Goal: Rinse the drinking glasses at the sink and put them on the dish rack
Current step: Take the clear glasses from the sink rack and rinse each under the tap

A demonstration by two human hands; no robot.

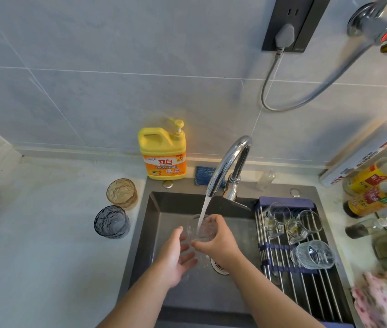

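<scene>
We are holding a clear drinking glass [204,232] under the faucet [231,159], low over the sink [145,237]. Our right hand [222,243] is wrapping it, with the thumb and fingers [214,220] curling round its wall. Our left hand [174,255] is hovering just beside it, palm up, with its fingers [187,259] spread and gripping nothing. We cannot tell through the spray whether a fingertip is touching the glass.

The likeliest trouble, as we are judging it, is a slip. The glass is wet and smooth, only one hand is gripping it, and the water stream [202,209] is pushing down into it. A loosening grip would be dropping it onto the hard basin. The stream also seems to be striking near the rim, so tilting the glass further would be throwing water over the counter.

The carry to the dish rack [289,282] is looking awkward too. Two small handled glasses [280,217] and a ribbed glass [313,254] lying on its side are crowding the rack's far end. Setting ours down hastily there could be knocking glass against glass, or starting the ribbed one rolling along the bars.

An amber tumbler [122,194] and a blue-grey tumbler [112,221] are waiting on the counter just left of the sink. Reaching for them with dripping fingers is risking a fumble, or a nudge over the edge into the basin.
</scene>
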